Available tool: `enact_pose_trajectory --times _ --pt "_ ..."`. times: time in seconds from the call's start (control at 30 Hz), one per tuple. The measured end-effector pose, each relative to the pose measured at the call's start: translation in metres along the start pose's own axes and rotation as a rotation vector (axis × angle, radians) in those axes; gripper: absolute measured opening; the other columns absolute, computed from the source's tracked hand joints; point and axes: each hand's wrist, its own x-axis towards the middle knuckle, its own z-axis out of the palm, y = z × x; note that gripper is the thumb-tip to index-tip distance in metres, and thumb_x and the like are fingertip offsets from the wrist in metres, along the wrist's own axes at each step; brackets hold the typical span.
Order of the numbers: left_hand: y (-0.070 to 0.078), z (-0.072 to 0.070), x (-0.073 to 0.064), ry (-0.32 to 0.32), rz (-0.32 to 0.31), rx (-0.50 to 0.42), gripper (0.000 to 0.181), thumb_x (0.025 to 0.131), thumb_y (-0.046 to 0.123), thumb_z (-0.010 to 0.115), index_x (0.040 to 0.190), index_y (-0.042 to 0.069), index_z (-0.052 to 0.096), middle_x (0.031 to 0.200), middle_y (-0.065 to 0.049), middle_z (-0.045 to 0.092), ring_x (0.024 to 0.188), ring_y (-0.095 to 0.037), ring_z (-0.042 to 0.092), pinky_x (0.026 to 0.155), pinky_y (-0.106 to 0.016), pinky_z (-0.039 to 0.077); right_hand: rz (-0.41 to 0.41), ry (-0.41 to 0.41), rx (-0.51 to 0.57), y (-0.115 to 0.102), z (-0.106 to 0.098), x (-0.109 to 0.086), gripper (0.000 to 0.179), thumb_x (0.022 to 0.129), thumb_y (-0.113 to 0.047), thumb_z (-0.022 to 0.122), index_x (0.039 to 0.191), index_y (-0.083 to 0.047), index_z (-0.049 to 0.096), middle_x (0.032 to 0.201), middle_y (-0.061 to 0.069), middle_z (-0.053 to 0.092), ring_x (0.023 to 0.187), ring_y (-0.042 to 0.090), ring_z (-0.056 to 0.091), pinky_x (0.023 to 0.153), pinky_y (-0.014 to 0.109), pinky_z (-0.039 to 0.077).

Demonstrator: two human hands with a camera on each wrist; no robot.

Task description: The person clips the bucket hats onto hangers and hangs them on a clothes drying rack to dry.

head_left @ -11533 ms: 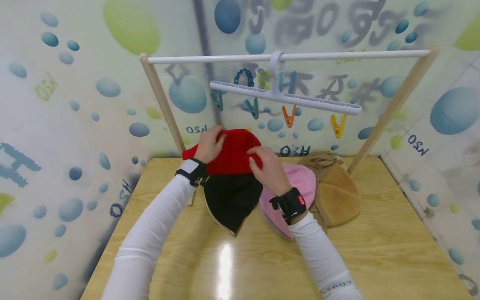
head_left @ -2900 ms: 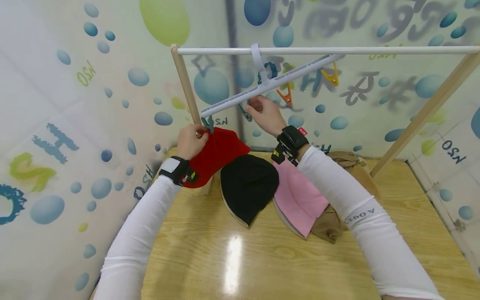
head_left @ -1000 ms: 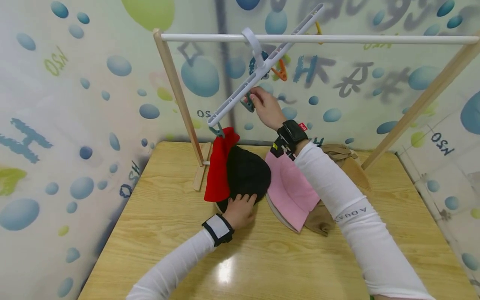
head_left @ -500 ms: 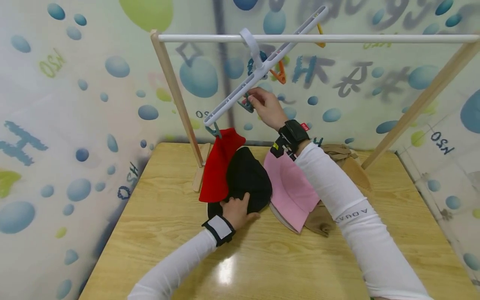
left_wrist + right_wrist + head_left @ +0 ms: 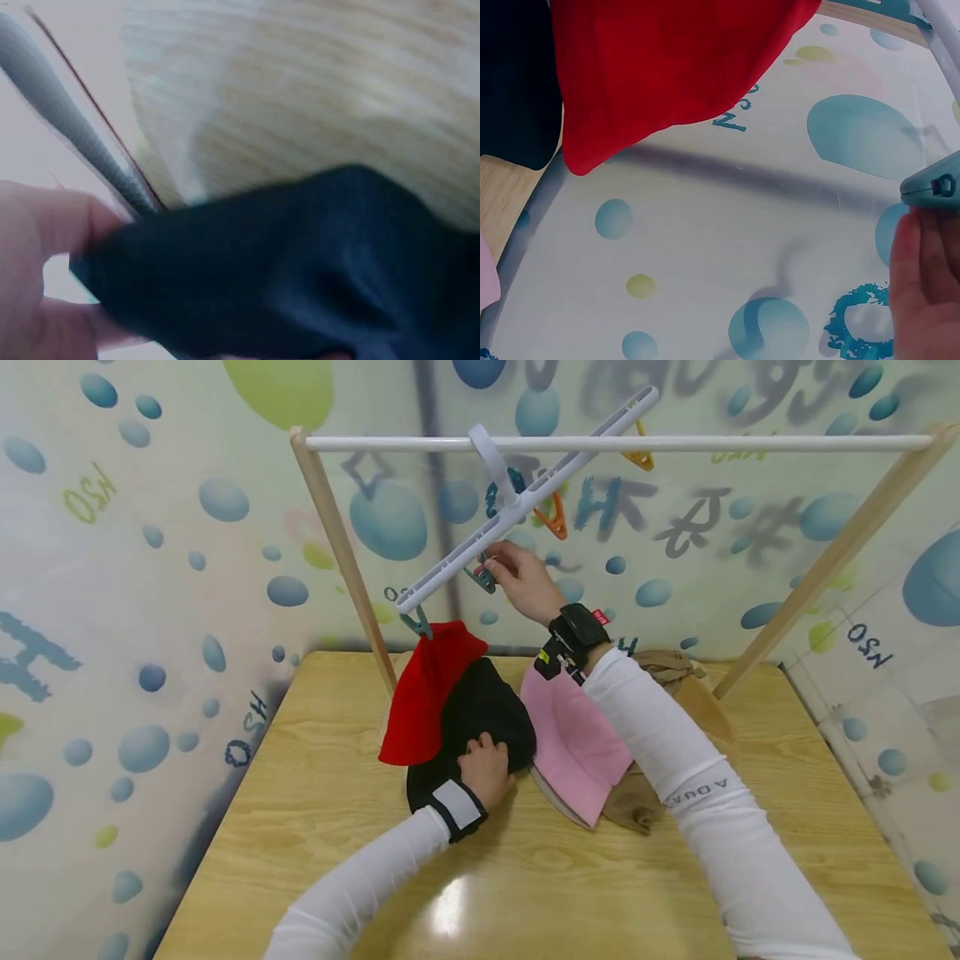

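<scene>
My left hand point(image 5: 483, 770) grips the lower part of a black hat point(image 5: 487, 706) on the table; in the left wrist view, thumb and fingers pinch its dark cloth point(image 5: 240, 277). My right hand point(image 5: 525, 583) pinches a teal clothespin point(image 5: 483, 578) under a white hanger point(image 5: 540, 493); the right wrist view shows the clothespin's tip point(image 5: 934, 184) at the right edge. A red hat point(image 5: 431, 693) hangs from another teal clothespin point(image 5: 418, 625) at the hanger's lowered left end. It partly covers the black hat.
A pink hat point(image 5: 573, 735) and a tan-brown hat point(image 5: 697, 702) lie to the right on the wooden table point(image 5: 600, 893). The hanger hooks over a white rod point(image 5: 750, 443) between wooden posts. Orange point(image 5: 553, 517) and yellow point(image 5: 639, 452) clothespins hang on its raised side.
The red hat, earlier in both hands and later held at the left clothespin, now hangs there. My left hand has moved to the black hat, and my right has taken the second teal clothespin.
</scene>
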Motion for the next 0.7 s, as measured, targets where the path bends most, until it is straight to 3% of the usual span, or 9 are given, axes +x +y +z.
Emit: enact_pose_trajectory --times 0.17,0.43,0.57,0.7 --pt "-0.004 -0.007 0.01 -0.045 0.038 -0.179 0.024 0.082 0.008 0.071 0.092 0.002 0.051 0.076 -0.018 0.057 0.065 -0.032 0.061 0.05 -0.039 0.052 0.001 -0.031 -0.01 0.0 -0.001 -0.001 0.025 0.102 -0.004 0.043 0.124 0.007 0.048 0.116 0.021 0.06 0.099 0.029 0.055 0.089 0.034 0.044" --pt "-0.028 -0.027 0.031 -0.182 0.015 -0.445 0.022 0.083 -0.002 0.067 0.103 0.0 0.06 0.087 -0.02 0.066 0.075 -0.036 0.066 0.054 -0.044 0.053 -0.007 -0.088 0.099 0.003 0.0 0.0 0.017 0.103 -0.001 0.039 0.116 0.008 0.04 0.123 0.027 0.058 0.111 0.032 0.056 0.092 0.034 0.042" --pt "-0.039 -0.037 0.039 -0.2 0.004 -0.511 0.034 0.081 -0.004 0.065 0.115 0.001 0.065 0.1 -0.021 0.067 0.083 -0.039 0.065 0.062 -0.048 0.053 -0.033 -0.09 0.104 0.005 0.0 0.002 0.018 0.102 -0.001 0.04 0.116 0.009 0.039 0.125 0.027 0.056 0.116 0.032 0.055 0.091 0.032 0.04" --pt "-0.046 -0.047 0.046 -0.224 0.006 -0.512 0.039 0.083 -0.003 0.063 0.121 0.004 0.065 0.108 -0.019 0.066 0.088 -0.039 0.064 0.065 -0.05 0.053 -0.046 -0.09 0.108 0.007 0.0 0.004 0.019 0.102 -0.002 0.041 0.118 0.01 0.039 0.126 0.027 0.056 0.118 0.032 0.054 0.087 0.029 0.039"
